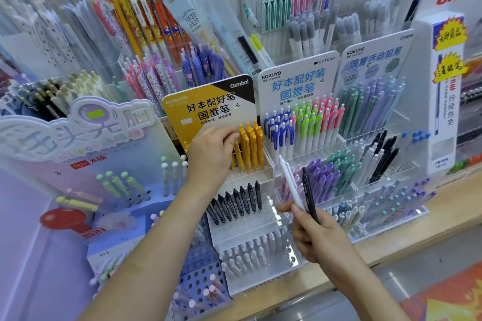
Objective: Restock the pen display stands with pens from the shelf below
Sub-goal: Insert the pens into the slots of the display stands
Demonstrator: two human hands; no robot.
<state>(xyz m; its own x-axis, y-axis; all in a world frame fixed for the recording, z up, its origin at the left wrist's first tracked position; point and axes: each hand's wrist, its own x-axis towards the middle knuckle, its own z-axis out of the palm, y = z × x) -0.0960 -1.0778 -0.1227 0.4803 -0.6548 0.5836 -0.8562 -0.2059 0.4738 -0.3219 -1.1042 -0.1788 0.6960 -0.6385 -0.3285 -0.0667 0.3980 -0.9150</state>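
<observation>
Left fingers point(230, 135) touching yellow pens point(251, 148), right hand point(313, 234) gripping black pen point(310, 198)

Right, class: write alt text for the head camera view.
A person's left hand reaches the yellow pens on a shop display stand, while the right hand holds a white pen and a black pen.

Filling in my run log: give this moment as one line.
left hand: on yellow pens | right hand: holds black pen, white pen | step: restocking stand
</observation>
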